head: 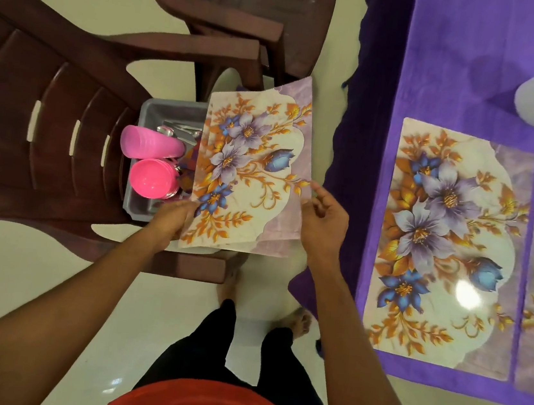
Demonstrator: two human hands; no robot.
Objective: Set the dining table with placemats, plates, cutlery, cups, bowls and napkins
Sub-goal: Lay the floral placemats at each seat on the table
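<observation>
Both your forearms reach up from the bottom of the frame toward the centre, where your hands hold a floral placemat (249,170) above a grey tub (155,114) on a brown chair (49,128). Your left hand (171,219) pinches the mat's lower left corner; your right hand (323,224) grips its right edge between thumb and curled fingers. Pink cups (151,163) and cutlery (182,131) sit in the tub. At right, two matching placemats (448,245) lie flat on the purple-covered table (478,60).
</observation>
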